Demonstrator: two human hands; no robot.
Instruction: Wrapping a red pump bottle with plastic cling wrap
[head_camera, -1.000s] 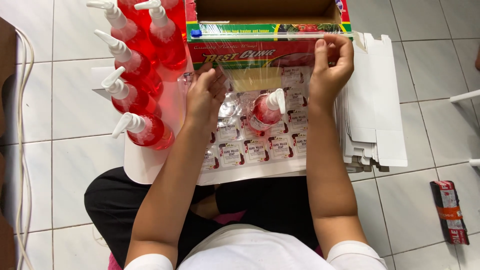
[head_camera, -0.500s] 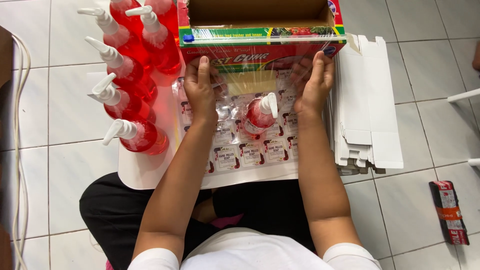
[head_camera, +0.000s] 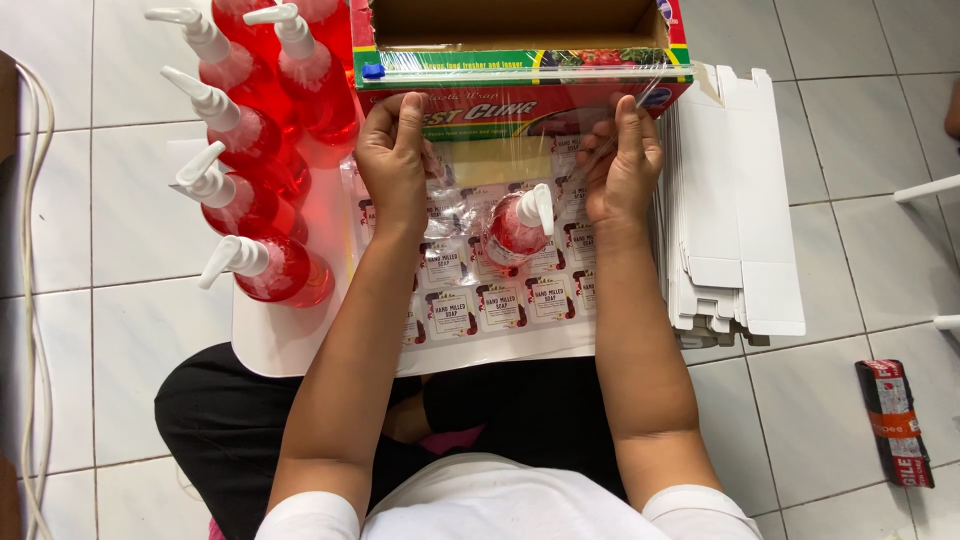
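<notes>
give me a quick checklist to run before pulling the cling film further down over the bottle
1. Both edges of the film gripped: ok. The left hand and right hand each pinch the clear cling film just below the film box.
2. Film level across: ok, both hands sit at about the same height.
3. Bottle placed under the film: ok. The red pump bottle lies between the hands on the label sheet.
4. Film free of wrinkles or folds: cannot tell, it is too clear to see.
5. Side room: ok. The other red bottles and the stack of flat white cartons lie outside the hands.
</notes>
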